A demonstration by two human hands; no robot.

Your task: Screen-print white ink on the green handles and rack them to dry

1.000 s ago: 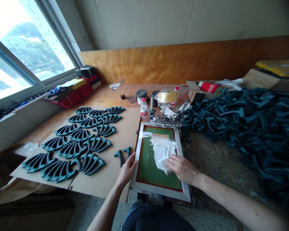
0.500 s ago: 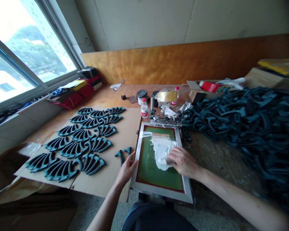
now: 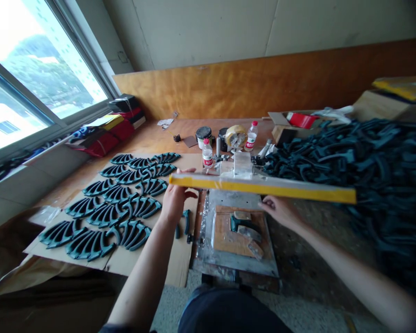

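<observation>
1. Yellow-edged screen (image 3: 263,187): mid-view, raised, edge-on to me.
2. Left hand (image 3: 173,203): forearm angled up, fingers and thumb pinching the screen's left end.
3. Right hand (image 3: 280,211): below the screen, right of centre, fingers curled; grip cannot be told.
4. Lower centre: green handle (image 3: 234,223) on wooden block (image 3: 223,236).
5. Right side: handle pile (image 3: 336,157). Screen obstructs part of metal bracket (image 3: 242,163).

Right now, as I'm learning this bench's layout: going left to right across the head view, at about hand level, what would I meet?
Front row of fanned green parts → left hand → green part on the wooden board → right hand → large pile of dark parts.
</observation>
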